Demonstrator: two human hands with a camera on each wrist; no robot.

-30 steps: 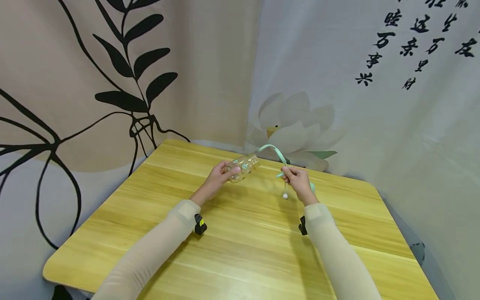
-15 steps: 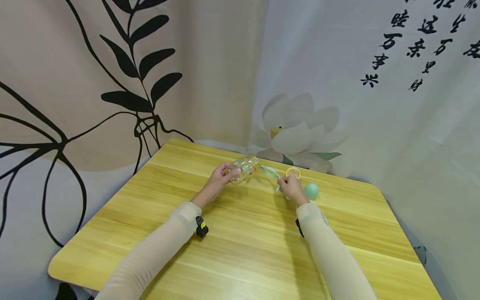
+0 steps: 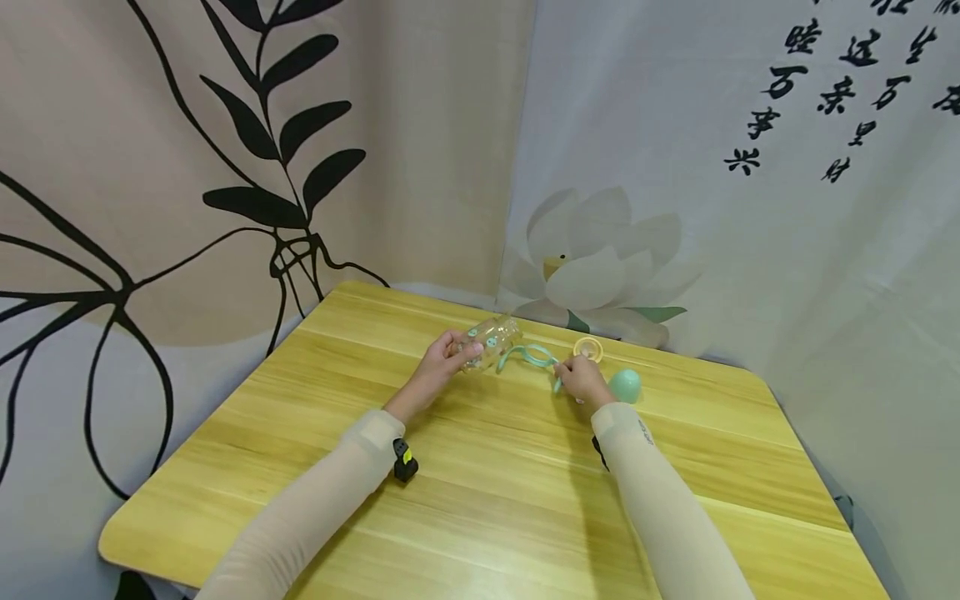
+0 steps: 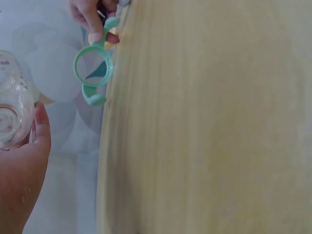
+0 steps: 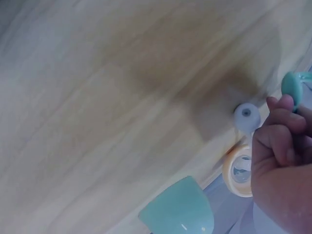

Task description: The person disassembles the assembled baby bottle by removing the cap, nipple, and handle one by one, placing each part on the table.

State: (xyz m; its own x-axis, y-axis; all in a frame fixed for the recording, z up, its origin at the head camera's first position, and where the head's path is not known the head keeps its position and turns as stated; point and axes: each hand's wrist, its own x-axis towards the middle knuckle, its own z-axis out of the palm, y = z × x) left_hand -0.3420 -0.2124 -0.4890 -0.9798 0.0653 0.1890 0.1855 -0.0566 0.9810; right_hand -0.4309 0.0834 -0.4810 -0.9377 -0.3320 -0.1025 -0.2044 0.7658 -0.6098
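My left hand (image 3: 441,365) grips a clear baby bottle (image 3: 491,337) with small green prints, tilted so that its mouth points right and away. The bottle's base faces the left wrist camera. Right of the bottle's mouth, my right hand (image 3: 585,381) pinches one arm of a mint green two-handled bottle ring (image 4: 92,96). A white straw weight ball (image 5: 247,118) shows beside the right fingers, with a thin tube running from it. Just beyond that hand is a pale orange collar (image 5: 228,174) with a clear teat; whether the hand also holds it I cannot tell.
A mint green dome cap (image 3: 625,386) stands on the wooden table (image 3: 465,500), right of my right hand. The table's back edge runs close behind these things, with a printed curtain (image 3: 435,167) beyond it.
My right hand has come down and slightly left, turning the green handle ring from raised and arched to low and flat beside the bottle. The orange collar and green cap have come into fuller view.
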